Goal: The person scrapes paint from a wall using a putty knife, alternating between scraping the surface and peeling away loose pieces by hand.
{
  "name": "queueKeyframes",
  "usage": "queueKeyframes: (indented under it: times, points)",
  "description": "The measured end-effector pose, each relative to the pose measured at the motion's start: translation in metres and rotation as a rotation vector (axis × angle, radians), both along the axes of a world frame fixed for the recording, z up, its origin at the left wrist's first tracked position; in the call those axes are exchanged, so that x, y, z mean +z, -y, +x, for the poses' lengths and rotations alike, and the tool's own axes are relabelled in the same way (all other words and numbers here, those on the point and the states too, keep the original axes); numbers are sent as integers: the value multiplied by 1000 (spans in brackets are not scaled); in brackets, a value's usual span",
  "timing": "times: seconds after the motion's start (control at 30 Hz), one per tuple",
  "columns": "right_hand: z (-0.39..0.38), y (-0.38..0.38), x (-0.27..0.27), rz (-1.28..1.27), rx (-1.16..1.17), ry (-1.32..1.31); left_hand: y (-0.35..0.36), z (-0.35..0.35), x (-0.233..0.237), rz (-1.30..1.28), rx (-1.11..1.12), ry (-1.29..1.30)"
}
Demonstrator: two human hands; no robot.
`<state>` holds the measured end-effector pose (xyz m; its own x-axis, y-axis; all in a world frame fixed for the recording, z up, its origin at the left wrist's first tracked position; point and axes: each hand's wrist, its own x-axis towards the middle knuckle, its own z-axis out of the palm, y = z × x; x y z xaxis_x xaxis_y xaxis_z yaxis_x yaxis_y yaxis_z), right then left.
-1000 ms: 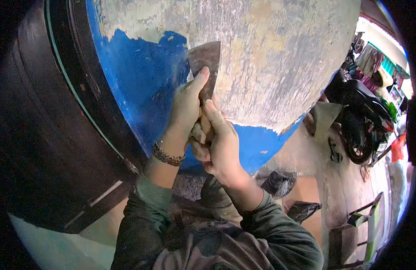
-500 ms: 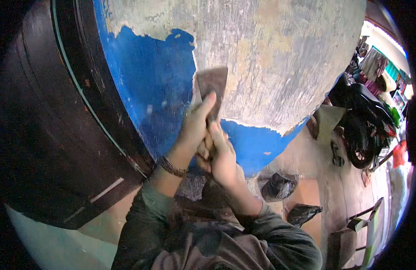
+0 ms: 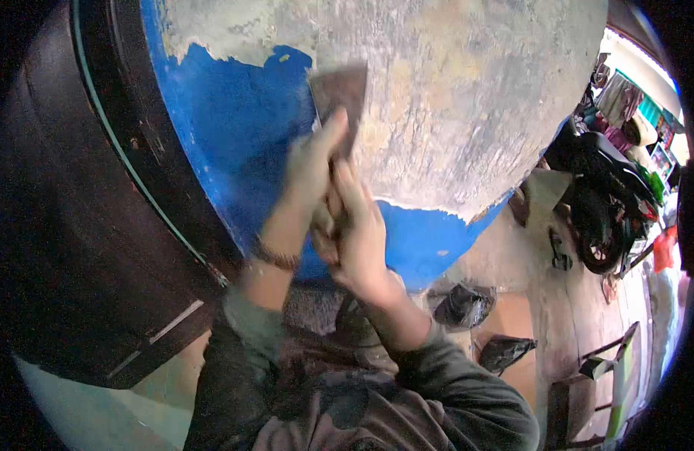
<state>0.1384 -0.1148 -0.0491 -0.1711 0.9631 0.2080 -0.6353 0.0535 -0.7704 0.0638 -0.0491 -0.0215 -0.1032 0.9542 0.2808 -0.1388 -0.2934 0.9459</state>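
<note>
Both of my hands are closed on one paint scraper (image 3: 342,90), which has a wide, dull metal blade. My left hand (image 3: 308,177) grips it nearer the blade, its thumb stretched up along the metal. Lower down, my right hand (image 3: 359,233) wraps the handle, most of which is hidden by fingers. The blade is up against the wall (image 3: 452,113), where bare, patchy grey plaster meets blue paint (image 3: 241,128) with a ragged edge. Motion blurs the blade and hands slightly.
A dark wooden door (image 3: 54,203) and its frame stand close on the left. Black plastic bags (image 3: 467,306) lie on the floor near the wall's foot. A motorcycle (image 3: 606,195) is parked to the right, with hanging clothes (image 3: 619,98) behind it.
Both hands and the scraper have moved up the wall and a little left, with the blade now higher along the paint edge. The grip is unchanged.
</note>
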Motion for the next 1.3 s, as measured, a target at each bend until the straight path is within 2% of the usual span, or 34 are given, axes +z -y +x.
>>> queueKeyframes:
  times: [0.03, 0.1, 0.13, 0.2, 0.23, 0.3, 0.37, 0.4, 0.5, 0.57, 0.6, 0.63, 0.7, 0.73, 0.77, 0.8, 0.9, 0.93, 1.0, 1.03, 1.1, 1.13, 1.27, 1.3]
  points:
    - [-7, 5, 15, -46, -27, -52, 15, -8, 23, -216, -246, 56]
    - [-15, 10, 22, -35, -98, -59, 22, -15, 27, -154, -213, 52]
    - [-13, 14, 10, -59, -95, -55, 29, -12, 14, -177, -209, 58]
    - [-1, 10, -16, -59, -29, 66, 22, 0, -12, -163, -45, 108]
    - [4, 16, -26, -132, 50, 38, 0, 2, -42, 181, 121, -49]
    - [6, 9, -29, -142, 7, 66, -14, 4, -52, 17, -49, 94]
    - [-3, 4, 8, 2, 45, -108, 1, 3, 3, 22, -45, 161]
    - [-5, 8, 19, 23, 42, -71, 6, -11, 16, -167, -238, 134]
    - [-10, 8, 11, 15, 24, -58, 32, -11, 26, -170, -136, 40]
    - [3, 11, -13, -41, 53, -17, 17, -3, -10, -97, -21, 30]
    - [7, 14, -19, -115, 72, 16, 19, 3, -23, -216, -114, 149]
    - [6, 13, -16, -104, 76, 16, 16, 6, -22, -77, -2, 3]
    - [8, 8, -6, -44, 18, 14, 6, 15, -12, 94, 95, 115]
    - [1, -3, 5, 25, 35, -64, -5, 4, 5, 83, 30, 90]
    - [2, -1, 21, 53, 48, -21, -8, -5, 16, 49, -37, 70]
    - [1, -3, 27, 54, 56, -17, 16, -3, 39, -61, -29, 67]
    - [1, 6, 17, 1, 31, 12, 7, -2, 18, 47, 0, 62]
    - [3, 9, 10, -36, -4, 40, 5, 0, 4, -17, 44, -14]
    - [8, 7, -11, -28, -9, 55, 3, 11, -17, 83, 44, 72]
    - [9, 5, -13, -68, -12, 71, 0, 11, -19, 90, 14, 85]
    - [8, -6, 15, -2, 60, 35, -2, 0, 18, -22, -13, 4]
    - [5, -5, 22, 36, 92, -66, 14, 1, 34, -118, -65, 44]
    - [4, -1, 0, 71, 77, -22, 13, 2, 8, -56, 90, -83]
    - [7, 6, -8, -22, 38, 19, 11, 10, -8, 100, 64, 38]
